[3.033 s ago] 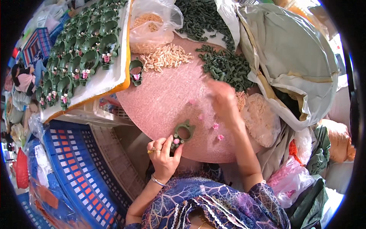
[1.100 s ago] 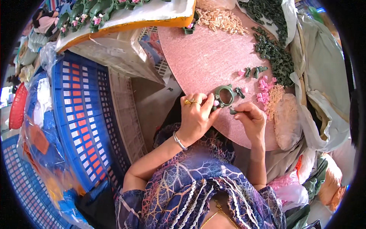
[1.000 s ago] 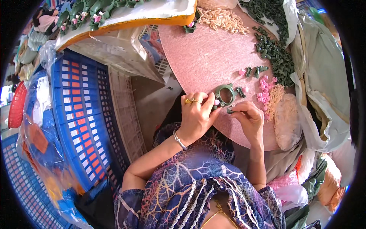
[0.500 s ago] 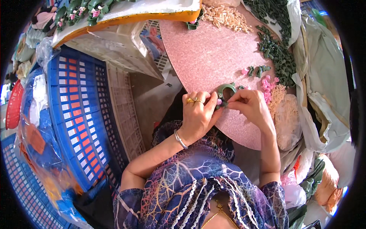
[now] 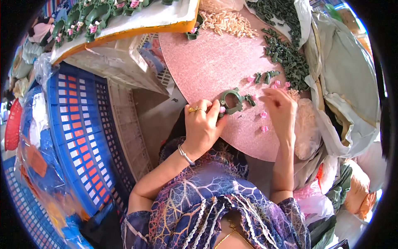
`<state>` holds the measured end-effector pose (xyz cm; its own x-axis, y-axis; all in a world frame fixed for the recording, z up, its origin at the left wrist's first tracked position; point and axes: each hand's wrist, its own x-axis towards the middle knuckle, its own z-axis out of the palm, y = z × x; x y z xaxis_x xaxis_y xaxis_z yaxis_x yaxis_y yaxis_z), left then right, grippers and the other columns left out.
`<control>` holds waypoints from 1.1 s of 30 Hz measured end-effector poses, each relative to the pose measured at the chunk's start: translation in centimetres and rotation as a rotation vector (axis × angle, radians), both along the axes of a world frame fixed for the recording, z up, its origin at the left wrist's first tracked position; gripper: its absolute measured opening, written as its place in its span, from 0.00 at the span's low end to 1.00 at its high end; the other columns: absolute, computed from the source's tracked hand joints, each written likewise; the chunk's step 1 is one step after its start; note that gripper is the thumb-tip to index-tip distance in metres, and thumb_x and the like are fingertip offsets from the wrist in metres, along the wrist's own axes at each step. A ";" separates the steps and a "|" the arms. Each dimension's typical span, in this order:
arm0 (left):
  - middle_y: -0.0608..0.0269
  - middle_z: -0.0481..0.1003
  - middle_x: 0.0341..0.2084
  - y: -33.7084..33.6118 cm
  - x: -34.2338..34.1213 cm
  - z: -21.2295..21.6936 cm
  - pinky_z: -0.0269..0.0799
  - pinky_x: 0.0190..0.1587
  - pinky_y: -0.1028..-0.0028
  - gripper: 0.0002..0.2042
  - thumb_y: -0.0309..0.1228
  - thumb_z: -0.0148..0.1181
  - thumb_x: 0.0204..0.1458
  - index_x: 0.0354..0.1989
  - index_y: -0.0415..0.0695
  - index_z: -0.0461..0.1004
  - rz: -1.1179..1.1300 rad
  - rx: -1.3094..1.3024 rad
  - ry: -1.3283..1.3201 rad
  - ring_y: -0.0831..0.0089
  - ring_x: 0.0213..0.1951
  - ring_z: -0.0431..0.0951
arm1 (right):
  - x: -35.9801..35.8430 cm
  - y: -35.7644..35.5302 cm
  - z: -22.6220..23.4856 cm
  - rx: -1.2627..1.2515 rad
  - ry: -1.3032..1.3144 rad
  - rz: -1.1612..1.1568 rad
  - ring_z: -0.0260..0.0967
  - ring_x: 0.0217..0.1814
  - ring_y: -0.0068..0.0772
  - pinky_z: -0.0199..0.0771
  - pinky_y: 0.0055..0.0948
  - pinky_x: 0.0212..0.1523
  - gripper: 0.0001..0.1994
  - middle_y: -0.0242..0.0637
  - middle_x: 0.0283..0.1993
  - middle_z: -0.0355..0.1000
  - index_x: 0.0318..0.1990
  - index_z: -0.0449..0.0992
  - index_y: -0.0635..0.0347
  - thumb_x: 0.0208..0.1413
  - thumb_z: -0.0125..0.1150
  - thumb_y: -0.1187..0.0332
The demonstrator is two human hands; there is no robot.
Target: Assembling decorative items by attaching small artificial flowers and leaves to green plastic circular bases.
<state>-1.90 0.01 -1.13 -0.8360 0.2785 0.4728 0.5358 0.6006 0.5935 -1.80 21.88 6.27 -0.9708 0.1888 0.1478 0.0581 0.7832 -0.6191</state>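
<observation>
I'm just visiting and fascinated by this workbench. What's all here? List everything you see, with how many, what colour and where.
Round table: one, pink, centre
Ring-shaped piece: one, green, at the left hand's fingertips
Small pink pieces: several, pink, around the right hand
Small loose pieces: a few, dark green, mid-table
Dark green pile: many, table's right side
Cream pile: many, table's far side
Tray: one, white with yellow-orange edge, upper left, bearing several green figures
Large basket: one, blue, left
Sack: one, grey-white, right
Left hand: one, ringed, over the table's near edge
Right hand: one, grip unclear, over the table's right
</observation>
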 end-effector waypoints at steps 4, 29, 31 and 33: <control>0.64 0.70 0.31 0.2 -0.1 0.1 0.62 0.40 0.63 0.20 0.30 0.73 0.41 0.45 0.40 0.79 0.024 -0.031 -0.010 0.68 0.31 0.72 | -0.4 -0.9 -0.6 0.247 -0.138 0.157 0.76 0.39 0.43 0.75 0.37 0.38 0.14 0.40 0.39 0.75 0.39 0.79 0.60 0.44 0.74 0.68; 0.62 0.71 0.33 0.2 0.1 0.0 0.62 0.41 0.63 0.21 0.31 0.74 0.38 0.43 0.42 0.79 0.049 0.008 -0.022 0.64 0.37 0.73 | -3.7 -1.9 -0.1 -0.852 -0.501 0.382 0.73 0.39 0.18 0.74 0.20 0.40 0.10 0.32 0.38 0.78 0.46 0.73 0.63 0.57 0.62 0.80; 0.62 0.71 0.33 0.3 0.1 -0.1 0.62 0.42 0.63 0.21 0.31 0.74 0.38 0.44 0.42 0.79 0.045 0.009 -0.006 0.64 0.37 0.73 | -3.9 -2.5 -0.6 -0.573 -0.282 0.479 0.72 0.39 0.16 0.74 0.20 0.39 0.10 0.31 0.35 0.77 0.39 0.73 0.62 0.51 0.66 0.83; 0.62 0.71 0.33 0.3 0.0 0.0 0.62 0.42 0.63 0.21 0.31 0.74 0.38 0.44 0.42 0.79 0.048 0.013 -0.003 0.64 0.37 0.73 | -4.2 -2.2 -1.2 -0.564 -0.305 0.451 0.72 0.38 0.18 0.72 0.23 0.41 0.09 0.29 0.34 0.76 0.36 0.74 0.61 0.50 0.67 0.81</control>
